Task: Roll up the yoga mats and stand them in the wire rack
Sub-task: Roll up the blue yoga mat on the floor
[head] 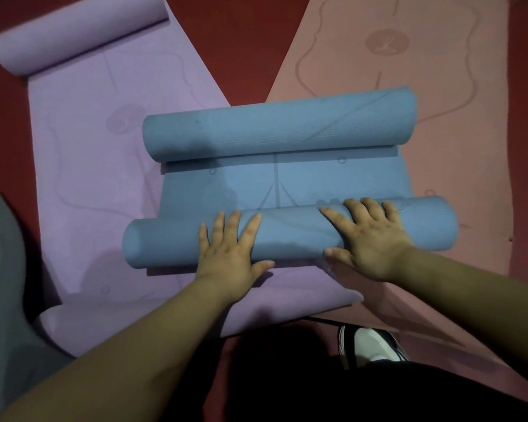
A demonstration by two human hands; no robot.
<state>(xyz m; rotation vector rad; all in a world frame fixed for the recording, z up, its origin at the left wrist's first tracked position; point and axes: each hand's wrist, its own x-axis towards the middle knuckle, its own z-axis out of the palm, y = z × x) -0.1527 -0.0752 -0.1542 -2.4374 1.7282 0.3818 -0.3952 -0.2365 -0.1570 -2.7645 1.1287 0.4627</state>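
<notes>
A blue yoga mat [275, 181] lies across the middle, rolled from both ends, with a short flat stretch between the two rolls. My left hand [232, 248] and my right hand [369, 236] press flat, fingers spread, on top of the near roll [290, 233]. The far roll [275, 129] lies untouched. Under it a purple mat [110, 166] stretches to the left, its far end curled into a roll [77, 35]. A pink mat [439, 117] lies flat on the right. No wire rack is in view.
The floor [238, 41] is dark red. A grey object [3, 269] fills the left edge. My white shoe [372, 345] rests near the bottom, by the pink mat's near corner.
</notes>
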